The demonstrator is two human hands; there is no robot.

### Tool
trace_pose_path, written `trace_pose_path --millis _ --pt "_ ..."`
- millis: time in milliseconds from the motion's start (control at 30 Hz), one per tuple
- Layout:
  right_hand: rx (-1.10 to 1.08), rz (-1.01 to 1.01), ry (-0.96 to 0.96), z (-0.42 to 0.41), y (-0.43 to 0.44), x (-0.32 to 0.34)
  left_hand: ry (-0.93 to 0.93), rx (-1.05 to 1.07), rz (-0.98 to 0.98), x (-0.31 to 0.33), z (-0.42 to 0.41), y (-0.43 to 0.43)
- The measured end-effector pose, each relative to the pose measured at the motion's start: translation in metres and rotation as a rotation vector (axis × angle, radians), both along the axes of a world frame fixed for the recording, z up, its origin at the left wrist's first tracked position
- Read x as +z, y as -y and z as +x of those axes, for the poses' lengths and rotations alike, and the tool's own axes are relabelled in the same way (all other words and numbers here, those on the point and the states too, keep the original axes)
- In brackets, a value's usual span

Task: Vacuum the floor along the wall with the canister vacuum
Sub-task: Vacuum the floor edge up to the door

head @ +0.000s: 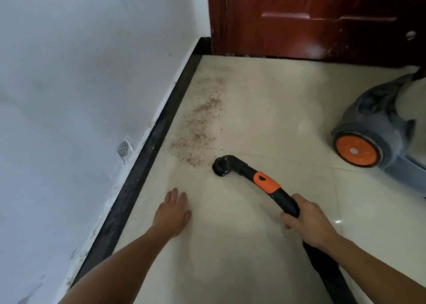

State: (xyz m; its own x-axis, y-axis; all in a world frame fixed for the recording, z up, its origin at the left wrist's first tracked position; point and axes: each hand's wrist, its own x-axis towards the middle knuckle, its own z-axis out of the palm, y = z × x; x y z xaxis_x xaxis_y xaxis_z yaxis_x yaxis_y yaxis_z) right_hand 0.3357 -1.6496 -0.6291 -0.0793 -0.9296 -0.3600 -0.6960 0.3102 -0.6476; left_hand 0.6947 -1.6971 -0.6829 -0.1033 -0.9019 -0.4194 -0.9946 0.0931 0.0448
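While R hand (307, 220) fingers curled round vac hose (285, 201), L hand (173, 212) fingers straight, empty.

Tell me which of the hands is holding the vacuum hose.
The right hand grips the black hose; the left hand is spread open, holding nothing.

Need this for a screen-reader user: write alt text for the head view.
A person's right hand grips a black vacuum hose whose round nozzle meets the pale tile floor beside a trail of brown crumbs along the black baseboard. The left hand is open near the wall; the grey canister vacuum stands at right.
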Motion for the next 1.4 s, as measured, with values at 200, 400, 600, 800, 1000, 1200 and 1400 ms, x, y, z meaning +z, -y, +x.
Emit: trace_pose_path --millis 200,400,600,800,1000,1200,1400 --pt "-0.177 -0.096 -0.040 0.019 0.029 -0.008 -0.153 -0.004 -0.203 -0.026 0.018 -0.026" --pt "-0.036 -0.041 -0.058 0.043 0.014 -0.011 -0.210 0.007 -0.321 -0.039 0.025 -0.040" --pt "-0.150 -0.098 -0.112 0.054 0.040 -0.012 -0.227 0.013 -0.357 -0.045 0.029 -0.037" --pt "-0.022 -0.057 -0.102 0.071 0.031 -0.020 -0.233 0.024 -0.357 -0.048 0.029 -0.037" --pt "-0.056 -0.137 -0.115 0.093 0.054 -0.020 -0.263 0.040 -0.369 -0.051 0.030 -0.039" --pt "-0.009 -0.117 -0.129 0.097 0.049 -0.029 -0.287 0.068 -0.381 -0.054 0.029 -0.038" --pt "-0.016 -0.130 -0.095 0.116 0.064 -0.027 -0.283 0.069 -0.386 -0.052 0.030 -0.040"
